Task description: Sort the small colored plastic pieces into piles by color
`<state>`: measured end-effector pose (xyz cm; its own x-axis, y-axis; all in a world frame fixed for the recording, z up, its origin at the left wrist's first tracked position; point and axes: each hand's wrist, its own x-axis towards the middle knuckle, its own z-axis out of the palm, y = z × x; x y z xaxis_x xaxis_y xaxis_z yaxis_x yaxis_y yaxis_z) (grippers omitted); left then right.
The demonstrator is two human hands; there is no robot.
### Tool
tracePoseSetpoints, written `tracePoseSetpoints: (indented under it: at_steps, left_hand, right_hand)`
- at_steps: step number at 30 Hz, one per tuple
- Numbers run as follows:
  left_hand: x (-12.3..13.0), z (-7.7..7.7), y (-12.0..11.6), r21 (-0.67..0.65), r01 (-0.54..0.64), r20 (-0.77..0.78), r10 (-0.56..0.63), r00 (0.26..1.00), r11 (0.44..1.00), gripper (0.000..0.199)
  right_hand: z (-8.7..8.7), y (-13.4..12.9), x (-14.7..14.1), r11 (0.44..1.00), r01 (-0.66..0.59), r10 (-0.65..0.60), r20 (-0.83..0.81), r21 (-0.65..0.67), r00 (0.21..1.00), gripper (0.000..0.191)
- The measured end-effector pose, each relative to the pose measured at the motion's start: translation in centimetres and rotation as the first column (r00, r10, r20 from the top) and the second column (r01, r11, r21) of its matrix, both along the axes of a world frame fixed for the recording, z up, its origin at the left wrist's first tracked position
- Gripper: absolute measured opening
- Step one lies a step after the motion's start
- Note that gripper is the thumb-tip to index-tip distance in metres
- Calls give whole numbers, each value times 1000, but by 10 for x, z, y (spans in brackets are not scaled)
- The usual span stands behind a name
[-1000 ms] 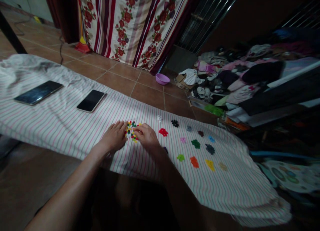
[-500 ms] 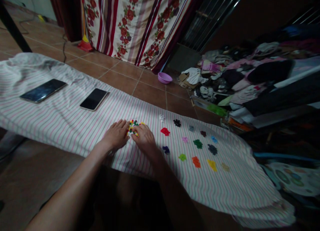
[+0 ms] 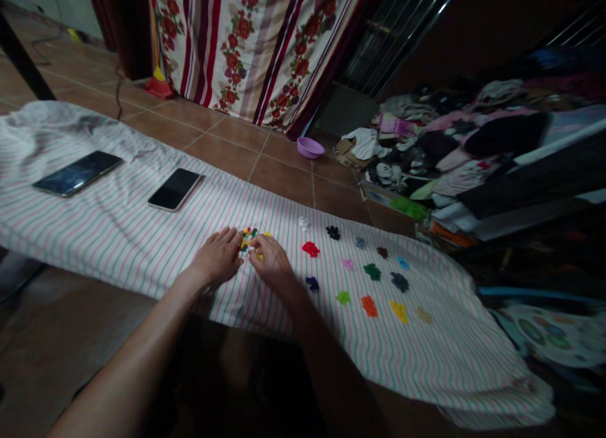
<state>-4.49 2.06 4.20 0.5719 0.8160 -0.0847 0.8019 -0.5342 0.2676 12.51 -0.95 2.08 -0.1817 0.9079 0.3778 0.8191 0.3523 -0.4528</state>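
Observation:
My left hand point(image 3: 218, 256) lies flat on the striped cloth point(image 3: 293, 318), its fingertips at the left edge of a small spread of mixed coloured pieces point(image 3: 247, 237). Red, green, yellow and white show among them. Over the right side of that spread, my right hand point(image 3: 271, 259) is bent, with thumb and forefinger drawn together at the pieces. Whatever sits between those fingertips is too small to make out. Sorted little heaps lie to the right, the nearest being red pieces point(image 3: 311, 249), dark blue pieces point(image 3: 312, 283) and white pieces point(image 3: 304, 223).
Further right are more heaps, among them black point(image 3: 332, 232), green point(image 3: 372, 272), orange point(image 3: 369, 306) and yellow point(image 3: 399, 311). Two phones, one larger point(image 3: 78, 173) and one smaller point(image 3: 175, 189), rest at the left. A purple basin point(image 3: 310, 148) stands on the floor beyond the cloth.
My right hand's fingers have shifted slightly over the mixed pieces and drawn closer together. My left hand stays in place. The whole view has moved a little.

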Motion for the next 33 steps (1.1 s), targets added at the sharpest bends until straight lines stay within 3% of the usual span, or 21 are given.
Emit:
tracePoseSetpoints:
  at_steps: [8,15,22,29,33]
  left_hand:
    - [0,-2,-1,21,1,38,-2,999,1000,60]
    - [-1,-8,2,36,11,45,-13,999,999,62]
    - [0,-2,1,-3,9,14,-9,1000,1000,61]
    - [0,3,0,-5,-7,-7,7,1000,1000,60]
    - [0,5,-1,3,-2,-9,2,1000,1000,59]
  right_hand:
    - [4,2,6,1000,15,-15,-58,1,998,15]
    - [10,4,25,983,179,-183,-99,-50,978,18]
    - [10,7,55,950,306,-311,-157,-53,937,21]
    - [18,15,87,888,459,-460,-105,-32,882,24]
    - [28,28,115,809,584,-586,-2,-69,810,23]
